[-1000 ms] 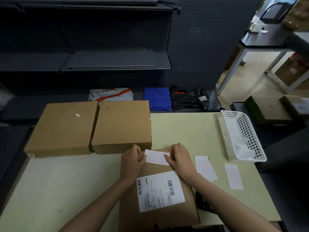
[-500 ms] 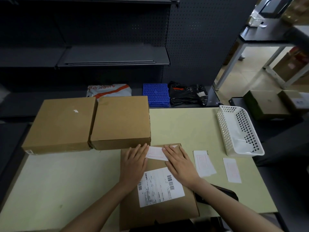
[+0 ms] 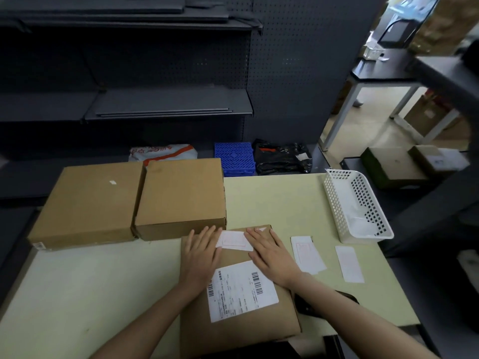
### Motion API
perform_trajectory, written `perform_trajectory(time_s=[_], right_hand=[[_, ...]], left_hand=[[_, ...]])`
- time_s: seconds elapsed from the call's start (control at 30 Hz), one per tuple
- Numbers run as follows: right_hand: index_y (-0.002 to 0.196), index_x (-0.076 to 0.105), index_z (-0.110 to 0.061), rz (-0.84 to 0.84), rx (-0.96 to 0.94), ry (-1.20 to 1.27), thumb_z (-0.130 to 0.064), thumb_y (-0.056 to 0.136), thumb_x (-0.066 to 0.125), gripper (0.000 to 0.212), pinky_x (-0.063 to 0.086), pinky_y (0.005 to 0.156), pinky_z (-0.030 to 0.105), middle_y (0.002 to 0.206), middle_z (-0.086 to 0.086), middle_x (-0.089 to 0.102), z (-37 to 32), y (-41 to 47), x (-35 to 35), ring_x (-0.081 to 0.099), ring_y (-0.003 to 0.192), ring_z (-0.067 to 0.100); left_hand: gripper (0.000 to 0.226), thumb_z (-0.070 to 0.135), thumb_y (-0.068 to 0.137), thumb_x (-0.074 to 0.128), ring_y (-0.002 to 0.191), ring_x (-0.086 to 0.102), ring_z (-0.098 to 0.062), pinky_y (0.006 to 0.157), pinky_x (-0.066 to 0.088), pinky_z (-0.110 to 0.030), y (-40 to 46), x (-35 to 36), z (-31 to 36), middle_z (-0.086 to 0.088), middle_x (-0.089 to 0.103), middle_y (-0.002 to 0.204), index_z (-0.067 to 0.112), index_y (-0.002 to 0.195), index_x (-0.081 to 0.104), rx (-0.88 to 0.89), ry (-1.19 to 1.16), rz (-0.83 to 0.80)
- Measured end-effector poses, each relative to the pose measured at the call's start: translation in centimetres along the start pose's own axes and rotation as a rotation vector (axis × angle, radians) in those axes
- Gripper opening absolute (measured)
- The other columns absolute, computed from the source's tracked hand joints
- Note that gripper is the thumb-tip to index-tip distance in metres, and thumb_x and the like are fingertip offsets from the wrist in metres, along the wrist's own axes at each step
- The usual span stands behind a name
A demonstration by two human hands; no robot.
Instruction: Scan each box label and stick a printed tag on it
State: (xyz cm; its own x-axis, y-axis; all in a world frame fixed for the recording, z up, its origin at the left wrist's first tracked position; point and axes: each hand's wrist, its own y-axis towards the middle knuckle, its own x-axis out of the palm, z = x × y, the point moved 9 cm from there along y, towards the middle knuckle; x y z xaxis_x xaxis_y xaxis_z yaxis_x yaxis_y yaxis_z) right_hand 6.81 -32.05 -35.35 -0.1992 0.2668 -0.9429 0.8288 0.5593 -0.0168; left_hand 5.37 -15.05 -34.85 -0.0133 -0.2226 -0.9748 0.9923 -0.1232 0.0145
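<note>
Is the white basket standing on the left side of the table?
No, the white basket stands at the right edge of the table.

The scene was dim; daylight came from the far right doorway. The dark shelving [image 3: 168, 104] lost detail, edges bowed, and the shipping label [image 3: 241, 291] print looked perhaps blurred.

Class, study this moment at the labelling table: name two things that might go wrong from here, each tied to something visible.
1. Both flat hands, left hand and right hand, press the small tag near the far edge of the box; uneven pressure might crease it.
2. The dark device lies partly hidden under the right forearm at the table's near edge; a sweep of the arm might knock it off.
</note>
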Motion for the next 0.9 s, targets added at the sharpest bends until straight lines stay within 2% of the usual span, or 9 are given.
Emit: perform_trajectory(time_s=[0.07, 0.13, 0.27, 0.37, 0.47, 0.6, 0.7, 0.77, 0.9], right_hand=[[0.153, 0.010, -0.025, -0.001, 0.050, 0.055, -0.059, 0.093, 0.006, 0.069, -0.010, 0.118, 0.030, 0.159, -0.012, 0.006, 0.6, -0.5, -0.3, -0.002, 0.145, 0.000], [0.153, 0.011, -0.023, 0.019, 0.115, 0.120, -0.057, 0.096, 0.015, 0.067, -0.004, 0.120, 0.033, 0.159, -0.012, 0.007, 1.4, -1.2, -0.8, -0.002, 0.145, -0.001], [0.152, 0.018, -0.021, 0.126, 0.328, 0.433, -0.040, 0.099, 0.041, 0.061, 0.019, 0.118, 0.034, 0.155, -0.009, 0.024, 3.7, -3.4, -1.1, 0.023, 0.141, 0.009], [0.151, 0.019, -0.021, 0.126, 0.513, 0.668, -0.039, 0.098, 0.045, 0.061, 0.023, 0.115, 0.032, 0.154, -0.007, 0.028, 5.3, -5.7, -0.1, 0.027, 0.141, 0.011], [0.149, 0.024, -0.022, 0.091, 0.597, 0.808, -0.038, 0.099, 0.044, 0.056, 0.029, 0.113, 0.035, 0.151, -0.001, 0.036, 5.7, -7.5, 1.2, 0.036, 0.136, 0.014], [0.148, 0.025, -0.022, 0.017, 0.646, 0.906, -0.041, 0.100, 0.039, 0.053, 0.037, 0.099, 0.030, 0.128, -0.002, 0.052, 5.4, -8.9, 2.1, 0.051, 0.113, 0.015], [0.141, 0.038, -0.024, -0.018, 0.646, 0.889, -0.048, 0.099, 0.035, 0.048, 0.038, 0.098, 0.032, 0.126, -0.005, 0.055, 5.4, -9.5, 2.8, 0.053, 0.114, 0.015], [0.130, 0.049, -0.023, -0.008, 0.632, 0.884, -0.046, 0.101, 0.033, 0.040, 0.038, 0.091, 0.030, 0.121, -0.007, 0.059, 5.3, -9.5, 3.0, 0.054, 0.112, 0.015], [0.127, 0.054, -0.021, 0.012, 0.595, 0.929, -0.042, 0.102, 0.034, 0.038, 0.039, 0.089, 0.030, 0.119, -0.005, 0.062, 4.4, -9.3, 2.3, 0.056, 0.109, 0.014]], left_hand=[[0.060, 0.044, 0.100, 0.010, 0.131, 0.046, -0.022, 0.114, 0.015, -0.042, -0.5, -0.2, -0.9, -0.006, 0.051, 0.140, 0.015, 0.138, 0.047, -0.054, -0.016, 0.025], [0.063, 0.049, 0.099, 0.011, 0.135, 0.040, -0.024, 0.117, 0.014, -0.041, -1.5, -0.3, -2.0, -0.007, 0.045, 0.145, 0.013, 0.141, 0.042, -0.118, -0.062, 0.066], [0.060, 0.044, 0.097, 0.034, 0.139, 0.032, -0.024, 0.114, 0.023, -0.041, -5.0, -0.1, -5.1, -0.008, 0.032, 0.152, 0.011, 0.148, 0.028, -0.328, -0.280, 0.136], [0.062, 0.038, 0.097, 0.045, 0.138, 0.033, -0.025, 0.110, 0.031, -0.043, -8.5, 1.3, -6.4, -0.008, 0.029, 0.153, 0.015, 0.150, 0.022, -0.536, -0.547, 0.085], [0.056, 0.039, 0.098, 0.043, 0.130, 0.043, -0.026, 0.105, 0.037, -0.043, -10.8, 2.7, -6.2, -0.010, 0.040, 0.146, 0.018, 0.147, 0.028, -0.663, -0.777, 0.014], [0.042, 0.041, 0.100, 0.036, 0.123, 0.048, -0.023, 0.106, 0.037, -0.043, -13.0, 4.2, -5.3, -0.004, 0.049, 0.139, 0.025, 0.139, 0.039, -0.770, -1.025, 0.003], [0.039, 0.036, 0.103, 0.033, 0.125, 0.047, -0.019, 0.110, 0.033, -0.041, -14.3, 4.2, -4.4, 0.000, 0.051, 0.137, 0.023, 0.137, 0.044, -0.774, -1.148, 0.088], [0.040, 0.033, 0.103, 0.031, 0.126, 0.046, -0.017, 0.110, 0.032, -0.037, -14.8, 3.8, -3.7, 0.001, 0.051, 0.136, 0.019, 0.138, 0.045, -0.765, -1.188, 0.136], [0.040, 0.031, 0.103, 0.034, 0.124, 0.047, -0.015, 0.108, 0.034, -0.034, -16.6, 2.6, -2.8, 0.004, 0.050, 0.135, 0.022, 0.141, 0.042, -0.772, -1.249, 0.223]])
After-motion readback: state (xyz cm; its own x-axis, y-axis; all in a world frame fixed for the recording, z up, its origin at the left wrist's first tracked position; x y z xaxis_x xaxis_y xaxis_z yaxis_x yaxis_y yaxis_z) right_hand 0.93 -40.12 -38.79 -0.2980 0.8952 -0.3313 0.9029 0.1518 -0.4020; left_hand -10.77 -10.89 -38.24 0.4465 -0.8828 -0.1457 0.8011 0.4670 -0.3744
